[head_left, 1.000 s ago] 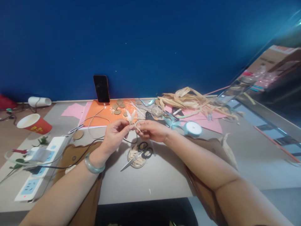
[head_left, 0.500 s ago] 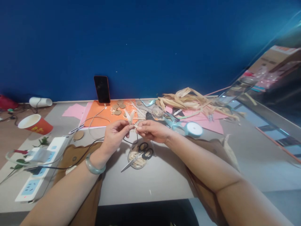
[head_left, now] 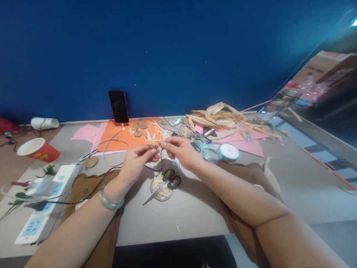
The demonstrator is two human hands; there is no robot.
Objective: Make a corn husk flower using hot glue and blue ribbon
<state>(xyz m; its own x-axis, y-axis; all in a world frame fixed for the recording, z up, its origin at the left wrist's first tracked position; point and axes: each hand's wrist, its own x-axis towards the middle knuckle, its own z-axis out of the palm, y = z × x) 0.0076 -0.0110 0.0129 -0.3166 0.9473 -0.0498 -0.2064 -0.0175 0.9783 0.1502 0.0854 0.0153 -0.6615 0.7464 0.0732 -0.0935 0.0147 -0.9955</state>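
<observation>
My left hand [head_left: 138, 158], with a pale green bangle [head_left: 107, 199] on its wrist, pinches a small bunch of pale dried husk strips [head_left: 151, 140] whose pointed ends fan upward. Close beside it, my right hand [head_left: 181, 150] has thumb and forefinger closed at the base of the bunch. What those fingertips hold is too small to make out. Below both hands, black-handled scissors [head_left: 161, 188] lie open across a round dish [head_left: 164, 199] of cut husk pieces. A spool of light blue ribbon [head_left: 229, 152] lies right of my right hand, loose loops beside it.
A phone [head_left: 118, 107] leans on the blue wall. Long dried husks [head_left: 223, 117] lie on pink paper [head_left: 251, 146]; orange paper [head_left: 107, 139] carries wooden discs [head_left: 136, 133]. At left are a red paper cup [head_left: 41, 152] and a power strip [head_left: 50, 208] with trailing cables.
My right hand has turned and drawn slightly up from my left, its fingertips more pointed. My left hand keeps its pinch on the husk bunch. The whole view has shifted slightly.
</observation>
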